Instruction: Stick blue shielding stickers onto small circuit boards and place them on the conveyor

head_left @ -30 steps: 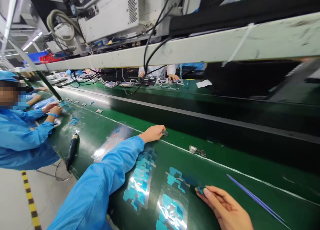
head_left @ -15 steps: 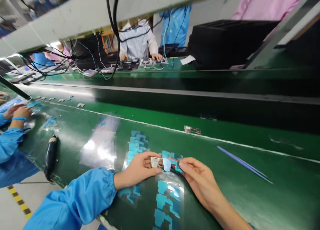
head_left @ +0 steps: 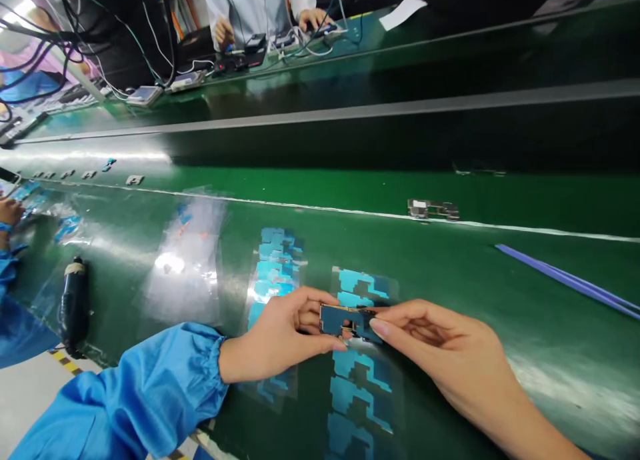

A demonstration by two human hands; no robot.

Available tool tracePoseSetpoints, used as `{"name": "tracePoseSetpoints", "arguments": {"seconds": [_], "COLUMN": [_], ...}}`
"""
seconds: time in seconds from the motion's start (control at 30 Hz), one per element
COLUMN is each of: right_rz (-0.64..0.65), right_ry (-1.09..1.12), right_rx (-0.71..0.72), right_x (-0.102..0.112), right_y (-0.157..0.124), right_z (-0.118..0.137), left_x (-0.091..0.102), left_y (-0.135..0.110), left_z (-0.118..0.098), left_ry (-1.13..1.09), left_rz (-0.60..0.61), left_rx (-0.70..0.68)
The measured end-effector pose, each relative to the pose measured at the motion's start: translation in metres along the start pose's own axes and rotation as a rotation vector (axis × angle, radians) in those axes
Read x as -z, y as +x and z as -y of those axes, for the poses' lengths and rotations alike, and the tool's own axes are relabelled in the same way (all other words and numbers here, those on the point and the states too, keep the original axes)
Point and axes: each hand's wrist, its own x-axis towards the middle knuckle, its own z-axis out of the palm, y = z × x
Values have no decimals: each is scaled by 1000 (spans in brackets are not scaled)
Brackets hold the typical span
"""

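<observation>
My left hand [head_left: 285, 337] grips the left end of a small circuit board [head_left: 333, 320] between thumb and fingers. At the board's right end, the thumb and fingers of my right hand [head_left: 445, 343] are closed on it too. A flat dark blue face of the board is turned up, with a cutout near its middle. Directly beneath lies a clear sheet of light-blue die-cut stickers [head_left: 353, 390], partly covered by the board and my hands. Another sticker sheet [head_left: 274, 263] lies behind my left hand, which hides part of it.
Purple tweezers [head_left: 565, 277] lie at right. Another circuit board [head_left: 433, 210] rests by the white line, with several smaller pieces further left. A clear plastic bag [head_left: 187, 260] and a black cylindrical tool [head_left: 75, 307] are at left. Co-workers sit left and across the bench.
The board between my hands shows a dark blue face where a whitish part and a light-blue patch showed before. My view has tilted down and closer to the bench.
</observation>
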Motion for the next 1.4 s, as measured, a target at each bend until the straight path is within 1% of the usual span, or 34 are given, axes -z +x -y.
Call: {"name": "tracePoseSetpoints", "arguments": {"seconds": [0.23,0.33,0.4,0.5,0.57,0.67,0.73,0.9,1.03,1.13,1.2,1.27,1.33,1.4], "right_rz": [-20,2,2,-68,-111,-123,-131,-49,-96,-96,-60,-2,54,78], "right_ry": [0,5,15,56,79,91,94,61,93,121,144,154,158,166], "right_rx": [-3,-1,-36,-150,-200,-227,-233,-144,-217,-233,-209,-155,-107,-87], "right_x": [-1,-1,-2,-7,-10,-12,-11,-5,-9,-11,-10,-6,-3,0], "right_y": [-3,-3,-5,-11,-15,-18,-16,-12,-16,-17,-16,-14,-13,-13], "right_z": [-1,1,4,10,14,17,15,6,15,21,18,11,2,-4], "left_x": [-1,0,0,0,-1,-1,-1,-1,0,3,5,7,8,9], "left_y": [-1,-2,-2,-2,-3,-3,-3,-4,-5,-7,-7,-7,-5,-4], "left_z": [-1,0,-1,-2,-3,-4,-4,-4,-6,-12,-17,-22,-24,-23], "left_ry": [3,16,25,38,45,54,54,48,34,-10,-62,-102,-125,-135], "left_rz": [-12,-11,-8,-5,-5,-5,-3,10,34,104,170,206,207,205], "left_rx": [22,14,12,13,13,15,10,-11,-14,-35,-51,-40,-15,4]}}
